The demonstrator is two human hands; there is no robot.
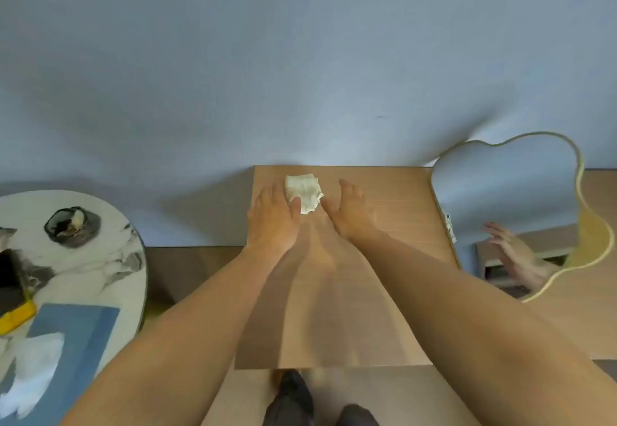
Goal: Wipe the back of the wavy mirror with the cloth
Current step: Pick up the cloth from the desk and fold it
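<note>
Both arms reach forward over the wooden counter (384,191). A crumpled white cloth (304,191) lies near the counter's far edge, by the blue-grey wall (300,58). The left hand (274,217) rests palm down at the cloth's left side, thumb lying over its lower edge; fingers flat, grip released, touching the cloth but not closed on it. The right hand (350,211) sits just right of the cloth, fingers extended, grip released, holding nothing. The wavy mirror (507,191) with a yellow rim stands upright at the right of the counter, leaning to the wall, glass side facing the camera and reflecting a hand. Well apart from both hands. Left: a round marble table (110,258) with a dark bowl (71,227) and a blue tissue box (80,335).
</note>
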